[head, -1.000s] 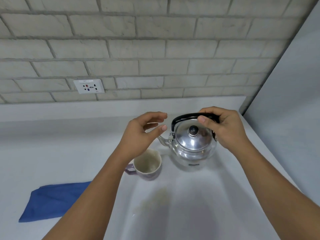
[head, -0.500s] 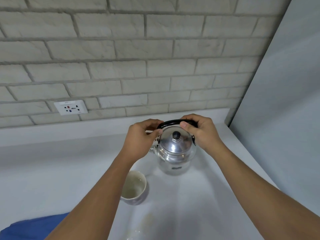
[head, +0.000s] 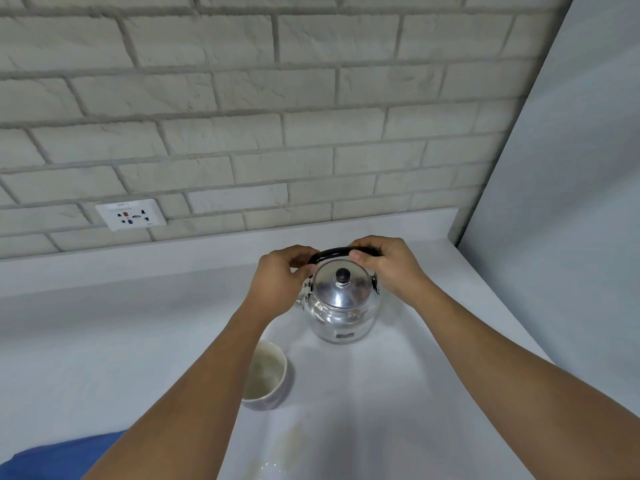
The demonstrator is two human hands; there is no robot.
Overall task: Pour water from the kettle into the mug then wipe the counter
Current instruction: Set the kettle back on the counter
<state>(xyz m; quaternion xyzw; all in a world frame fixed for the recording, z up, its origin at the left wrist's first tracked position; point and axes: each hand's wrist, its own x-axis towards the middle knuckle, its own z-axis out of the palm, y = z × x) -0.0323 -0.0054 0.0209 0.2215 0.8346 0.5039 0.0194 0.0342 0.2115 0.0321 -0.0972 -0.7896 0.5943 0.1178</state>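
A shiny steel kettle [head: 341,306] with a black arched handle and a black lid knob stands on the white counter [head: 104,341], near the right wall. My right hand [head: 388,263] grips the right part of the handle. My left hand [head: 282,277] holds the handle's left end, by the spout, which it mostly hides. A pale mug [head: 266,375], cream inside, stands upright in front and to the left of the kettle, partly behind my left forearm. A blue cloth [head: 59,459] lies at the bottom left corner.
A pale brick wall rises behind the counter, with a white socket plate [head: 131,214] on it. A plain grey wall [head: 571,202] closes off the right side. A faint yellowish stain and droplets [head: 277,455] mark the counter near the front edge.
My left hand has moved from above the mug to the kettle's handle and closed on it. The view has tilted up, so mug and cloth sit lower in frame.
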